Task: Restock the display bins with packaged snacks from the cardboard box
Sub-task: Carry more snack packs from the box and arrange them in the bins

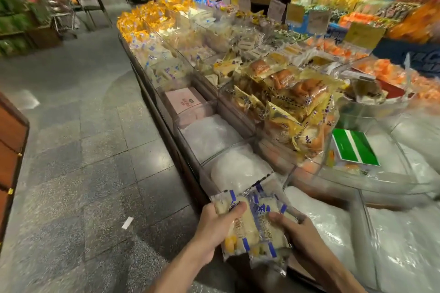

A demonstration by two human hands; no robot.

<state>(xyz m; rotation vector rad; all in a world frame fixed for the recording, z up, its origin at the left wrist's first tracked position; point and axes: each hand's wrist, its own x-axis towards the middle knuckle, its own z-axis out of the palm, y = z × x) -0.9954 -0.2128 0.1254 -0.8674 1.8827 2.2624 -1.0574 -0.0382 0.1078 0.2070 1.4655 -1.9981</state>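
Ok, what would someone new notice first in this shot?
Probably the left hand and right hand at bottom centre, together gripping a bunch of blue-striped snack packets. Then the heap of yellow bread packs piled high just beyond them, right of centre.

Nothing here reads clearly. The snack packets (252, 223), held between the left hand (214, 231) and right hand (297, 233), carry blue print too blurred to make out. Beyond the hands, a pink box (184, 101) bears a small unreadable logo. Farther off, the yellow price cards (364, 34) are only blurs.
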